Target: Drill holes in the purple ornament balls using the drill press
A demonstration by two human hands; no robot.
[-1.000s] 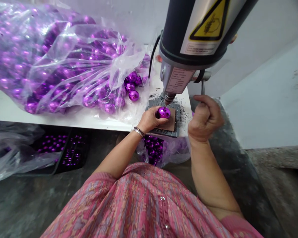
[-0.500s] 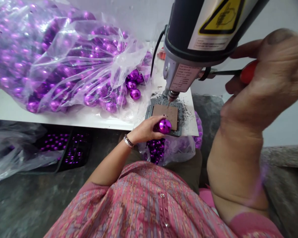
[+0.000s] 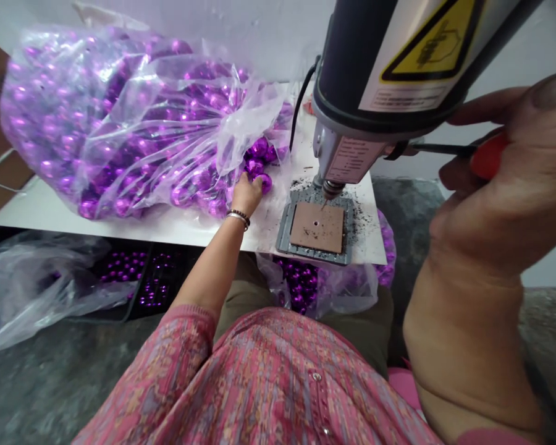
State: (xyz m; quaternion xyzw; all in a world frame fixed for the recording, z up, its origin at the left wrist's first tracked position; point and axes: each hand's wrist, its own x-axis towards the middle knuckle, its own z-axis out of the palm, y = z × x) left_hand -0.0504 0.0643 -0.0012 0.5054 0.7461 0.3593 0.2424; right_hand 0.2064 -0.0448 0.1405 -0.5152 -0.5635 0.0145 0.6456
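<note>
Left hand [image 3: 248,196] at a purple ball [image 3: 265,182] by the bag's [image 3: 134,136] right end, left of the drill base [image 3: 285,238], back from the worktop's [image 3: 197,233] front edge. Fingers narrow; can't tell if gripped. Ball's round, orientation unreadable. Right hand [image 3: 523,148] closed around the red knob [image 3: 488,157]; lever [image 3: 440,149] runs out sideways past the worktop's right edge. Bit [image 3: 325,203] points down over the brown block [image 3: 317,238], near the worktop's front-right corner.
</note>
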